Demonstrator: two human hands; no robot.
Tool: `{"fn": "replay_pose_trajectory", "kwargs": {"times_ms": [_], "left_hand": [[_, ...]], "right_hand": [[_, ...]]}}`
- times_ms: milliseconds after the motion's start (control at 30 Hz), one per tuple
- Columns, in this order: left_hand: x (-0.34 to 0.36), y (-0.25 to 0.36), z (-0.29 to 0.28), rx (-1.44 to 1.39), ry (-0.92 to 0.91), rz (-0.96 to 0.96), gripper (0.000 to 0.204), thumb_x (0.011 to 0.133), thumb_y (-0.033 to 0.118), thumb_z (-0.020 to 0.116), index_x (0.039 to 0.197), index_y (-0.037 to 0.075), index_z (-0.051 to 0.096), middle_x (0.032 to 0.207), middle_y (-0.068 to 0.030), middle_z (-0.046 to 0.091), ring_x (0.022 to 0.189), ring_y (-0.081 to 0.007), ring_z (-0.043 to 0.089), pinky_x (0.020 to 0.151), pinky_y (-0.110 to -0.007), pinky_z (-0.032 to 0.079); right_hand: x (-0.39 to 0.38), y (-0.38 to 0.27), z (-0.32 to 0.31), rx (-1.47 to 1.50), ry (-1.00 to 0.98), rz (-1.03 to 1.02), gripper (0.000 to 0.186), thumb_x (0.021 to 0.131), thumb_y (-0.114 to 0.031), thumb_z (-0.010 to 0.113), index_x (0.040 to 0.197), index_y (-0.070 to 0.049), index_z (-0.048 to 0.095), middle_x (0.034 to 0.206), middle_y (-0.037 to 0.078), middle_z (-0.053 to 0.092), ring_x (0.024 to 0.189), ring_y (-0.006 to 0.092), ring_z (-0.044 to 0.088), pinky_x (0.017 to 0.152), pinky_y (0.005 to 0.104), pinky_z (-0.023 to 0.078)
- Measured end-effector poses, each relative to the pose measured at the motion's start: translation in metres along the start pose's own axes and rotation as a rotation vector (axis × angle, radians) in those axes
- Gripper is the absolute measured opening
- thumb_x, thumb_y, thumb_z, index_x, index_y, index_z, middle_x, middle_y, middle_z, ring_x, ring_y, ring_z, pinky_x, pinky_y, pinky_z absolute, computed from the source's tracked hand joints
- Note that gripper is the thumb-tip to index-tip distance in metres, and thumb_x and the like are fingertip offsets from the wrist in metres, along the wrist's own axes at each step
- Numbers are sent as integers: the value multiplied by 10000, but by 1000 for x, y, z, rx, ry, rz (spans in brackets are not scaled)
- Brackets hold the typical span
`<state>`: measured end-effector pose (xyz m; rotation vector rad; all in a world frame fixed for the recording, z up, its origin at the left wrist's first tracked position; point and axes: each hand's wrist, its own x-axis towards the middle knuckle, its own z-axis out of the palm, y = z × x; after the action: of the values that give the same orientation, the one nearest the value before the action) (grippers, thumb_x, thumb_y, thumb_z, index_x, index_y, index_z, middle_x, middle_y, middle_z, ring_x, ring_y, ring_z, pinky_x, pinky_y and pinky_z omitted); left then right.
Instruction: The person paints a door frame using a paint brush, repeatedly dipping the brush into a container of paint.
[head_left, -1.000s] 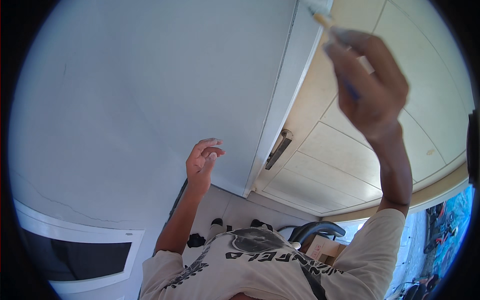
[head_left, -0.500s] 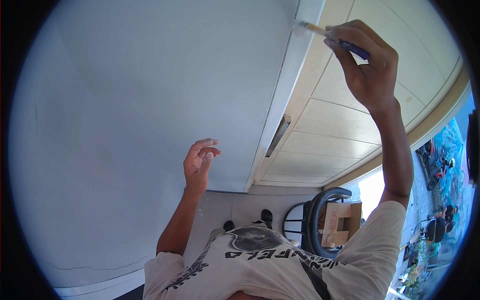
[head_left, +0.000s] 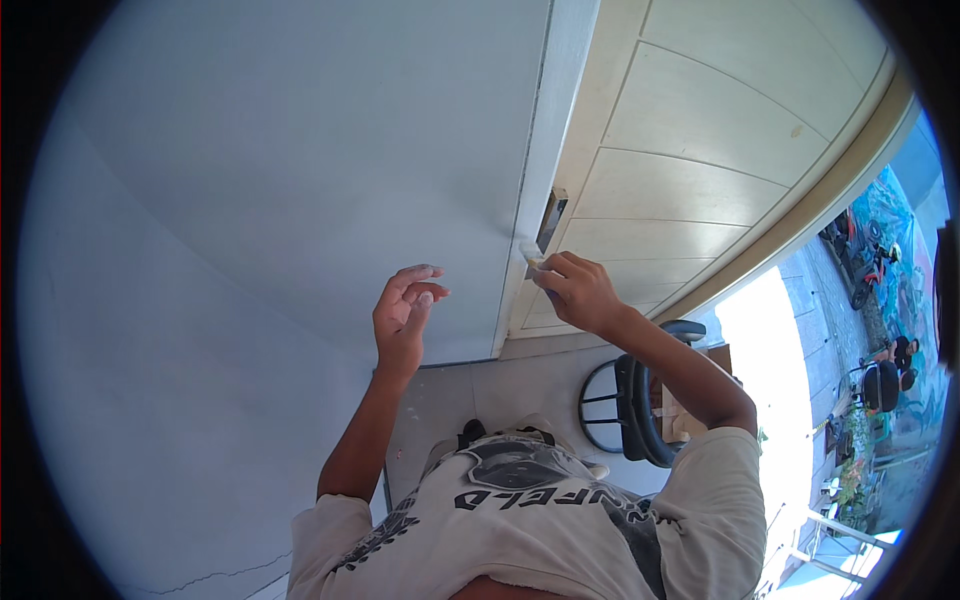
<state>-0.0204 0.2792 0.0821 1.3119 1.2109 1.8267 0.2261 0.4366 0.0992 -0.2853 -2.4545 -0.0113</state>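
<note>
My right hand is closed round a small paintbrush; its pale bristles meet the narrow white door frame, close to the metal latch plate on the door's edge. Most of the brush handle is hidden by my fingers. To the left, my left hand is raised in front of the grey-white wall, fingers loosely bent and apart, with nothing in it. White smears mark its fingertips.
A cream panelled door stands to the right of the frame. Below it are a black chair and a cardboard box. Outside at far right, a person is near a motorbike. Tiled floor lies under me.
My right hand has brought the paintbrush down along the frame, from high up to beside the latch plate. My left hand has hardly moved. The view has shifted a little.
</note>
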Motion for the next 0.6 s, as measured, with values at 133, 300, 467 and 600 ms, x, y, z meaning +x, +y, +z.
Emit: {"fn": "replay_pose_trajectory", "kwargs": {"times_ms": [133, 300, 467, 600], "left_hand": [[-1, 7, 3, -73, -32, -33, 257, 993, 29, 558, 1246, -11, 581, 1256, -166, 620, 1007, -215, 645, 949, -395, 528], [-4, 15, 20, -136, -122, -11, 266, 992, 33, 563, 1255, -4, 576, 1258, -158, 615, 1040, -220, 643, 968, -397, 515], [-15, -16, 96, -159, -294, -116, 295, 983, 31, 557, 1277, 1, 568, 1279, -164, 589, 1069, -210, 630, 998, -425, 516], [-29, -33, 147, -212, -464, -209, 298, 981, 23, 555, 1277, -1, 567, 1265, -156, 598, 1076, -208, 629, 1015, -404, 504]], "right_hand": [[5, -8, -27, 238, -130, 205, 203, 805, 44, 734, 984, -35, 683, 944, 110, 678, 818, 257, 694, 702, 364, 580], [-20, -44, -63, 414, 151, 598, 144, 856, 16, 744, 981, -4, 677, 927, 110, 699, 817, 190, 688, 726, 308, 544], [-127, -59, -65, 424, 360, 964, 152, 871, -2, 737, 1013, 12, 686, 947, 125, 725, 824, 195, 702, 788, 292, 536], [-197, -76, -89, 384, 365, 1240, 159, 870, -16, 735, 1020, 17, 694, 976, 116, 750, 879, 172, 707, 829, 296, 535]]}}
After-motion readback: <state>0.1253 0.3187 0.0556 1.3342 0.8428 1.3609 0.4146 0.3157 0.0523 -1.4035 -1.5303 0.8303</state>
